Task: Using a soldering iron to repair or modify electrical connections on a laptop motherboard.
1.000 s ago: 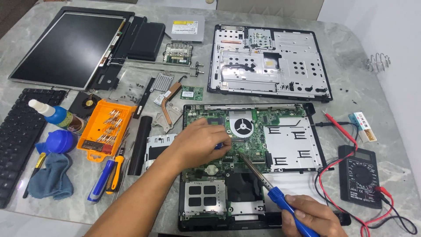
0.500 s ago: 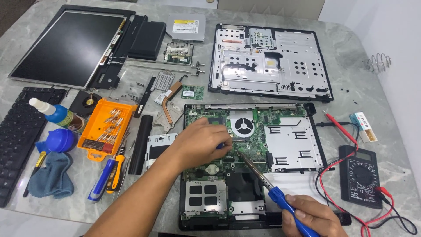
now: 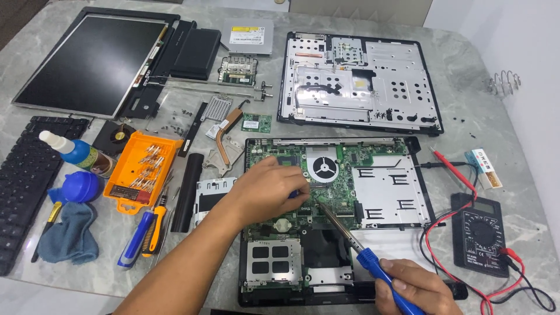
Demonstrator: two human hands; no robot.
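Green motherboard [image 3: 335, 181] sits bare in the opened laptop base [image 3: 256, 280], centre of the marble table [image 3: 478, 116]. Left hand [image 3: 271, 186] rests on the board's left half, fingers curled shut, possibly pinching a small blue part. Right hand [image 3: 411, 289], below the board's right corner, grips a blue-handled soldering iron [image 3: 356, 248]; its tip meets the board just right of the left hand. Black multimeter [image 3: 481, 233] right of the board; orange screw tray [image 3: 143, 169] to its left.
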